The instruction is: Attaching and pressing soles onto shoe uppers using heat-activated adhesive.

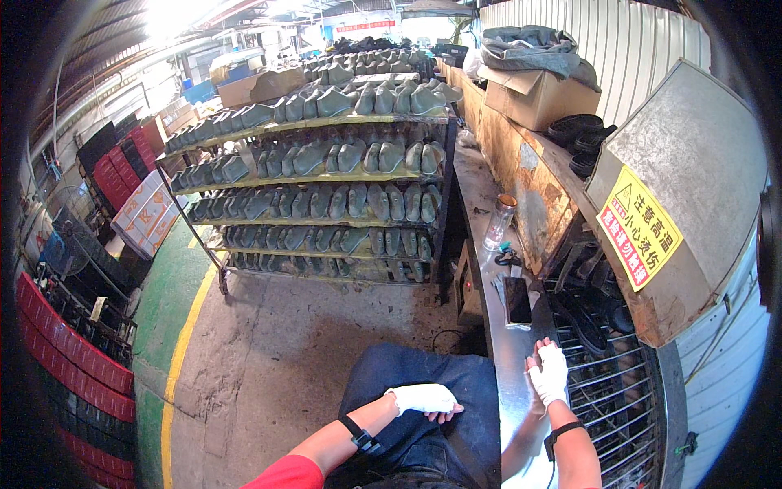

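My left hand [426,399], in a white fingerless glove, rests on my dark blue trousers [383,367] with its fingers loosely bent and nothing visible in them. At the right, my right hand [549,372], gloved the same way, lies at the edge of a shiny metal bench [515,367]. Its bare fingers are half curled and slightly apart, and I see nothing held. Close beside it runs a grille of metal rods [607,383]. A black shoe [580,323] lies on the far part of that grille, with more dark shoes partly hidden under the hood behind.
A dark phone [517,300] and a clear jar [498,222] stand along the bench. A metal hood [692,179] with a yellow warning label overhangs the grille. Ahead stands a rack [446,204] of grey-green shoe lasts. Red crates [73,342] are stacked at left.
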A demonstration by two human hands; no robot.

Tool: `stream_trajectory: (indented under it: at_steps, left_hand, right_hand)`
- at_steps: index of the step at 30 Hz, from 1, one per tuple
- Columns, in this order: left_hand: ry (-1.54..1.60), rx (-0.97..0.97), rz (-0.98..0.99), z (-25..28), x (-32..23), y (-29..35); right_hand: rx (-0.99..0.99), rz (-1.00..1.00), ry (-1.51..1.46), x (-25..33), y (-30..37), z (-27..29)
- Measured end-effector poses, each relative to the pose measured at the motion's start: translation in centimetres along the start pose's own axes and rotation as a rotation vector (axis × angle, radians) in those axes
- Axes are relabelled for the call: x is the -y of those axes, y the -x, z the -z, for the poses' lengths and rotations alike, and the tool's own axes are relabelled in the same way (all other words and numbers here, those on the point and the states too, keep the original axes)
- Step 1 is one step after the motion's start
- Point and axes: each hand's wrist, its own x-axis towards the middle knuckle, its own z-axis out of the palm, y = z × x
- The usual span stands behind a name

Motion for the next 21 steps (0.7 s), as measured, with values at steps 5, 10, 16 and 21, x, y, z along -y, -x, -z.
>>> stream_trajectory:
  at_steps: [5, 10, 16, 21]
  left_hand:
    - [-0.004, -0.008, -0.011, -0.04, -0.12, 0.22]
    - [-0.012, 0.003, -0.016, 0.04, 0.05, 0.04]
    - [0.012, 0.012, -0.027, 0.04, 0.23, -0.09]
    - [0.011, 0.009, -0.051, 0.02, 0.16, 0.08]
  right_hand:
    - [0.012, -0.016, -0.009, 0.15, 0.02, 0.24]
    - [0.001, -0.003, -0.005, 0.33, -0.03, 0.31]
    - [0.010, -0.028, -0.015, 0.38, -0.07, 0.33]
    - [-0.013, 0.004, -0.004, 0.20, -0.01, 0.19]
